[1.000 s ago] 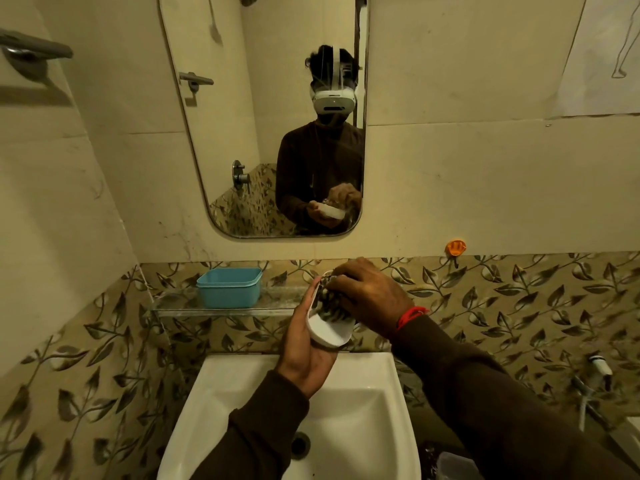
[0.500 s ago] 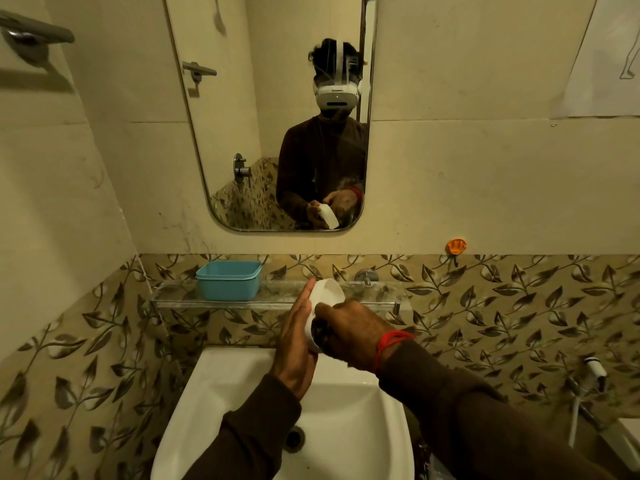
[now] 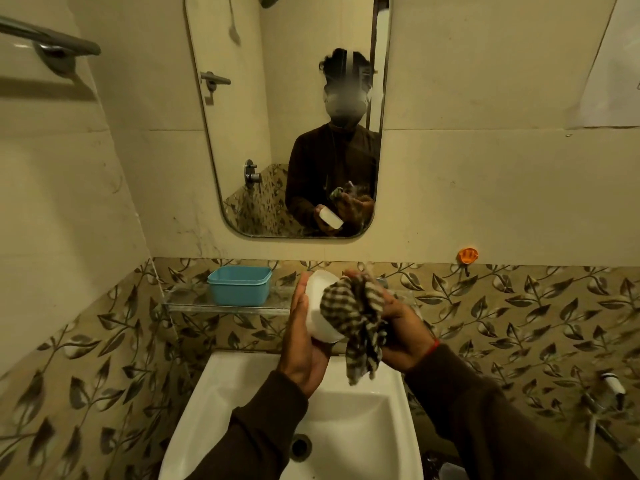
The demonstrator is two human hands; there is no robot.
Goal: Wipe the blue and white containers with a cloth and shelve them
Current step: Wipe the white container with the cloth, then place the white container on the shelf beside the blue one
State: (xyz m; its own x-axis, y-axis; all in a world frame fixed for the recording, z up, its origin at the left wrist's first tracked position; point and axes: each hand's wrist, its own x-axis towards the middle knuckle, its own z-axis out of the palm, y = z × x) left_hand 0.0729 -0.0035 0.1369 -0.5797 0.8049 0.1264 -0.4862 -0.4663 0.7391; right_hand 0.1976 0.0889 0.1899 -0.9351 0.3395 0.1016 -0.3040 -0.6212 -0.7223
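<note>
Wiping in progress: white container (image 3: 320, 311) gripped by left hand (image 3: 304, 344), checked cloth (image 3: 356, 320) clutched by right hand (image 3: 401, 327); blue container (image 3: 239, 285) already on far glass shelf (image 3: 194, 301).

White sink (image 3: 349, 407) below, mirror (image 3: 287, 116) above, orange hook (image 3: 467, 255) on wall

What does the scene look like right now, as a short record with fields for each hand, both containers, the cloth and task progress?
left hand: left hand holds the white container tilted on its side above the sink
right hand: right hand has a grip on the checked cloth
cloth: bunched against the white container, one end hanging down
blue container: blue container sits upright on the glass shelf
progress: white container not yet shelved
</note>
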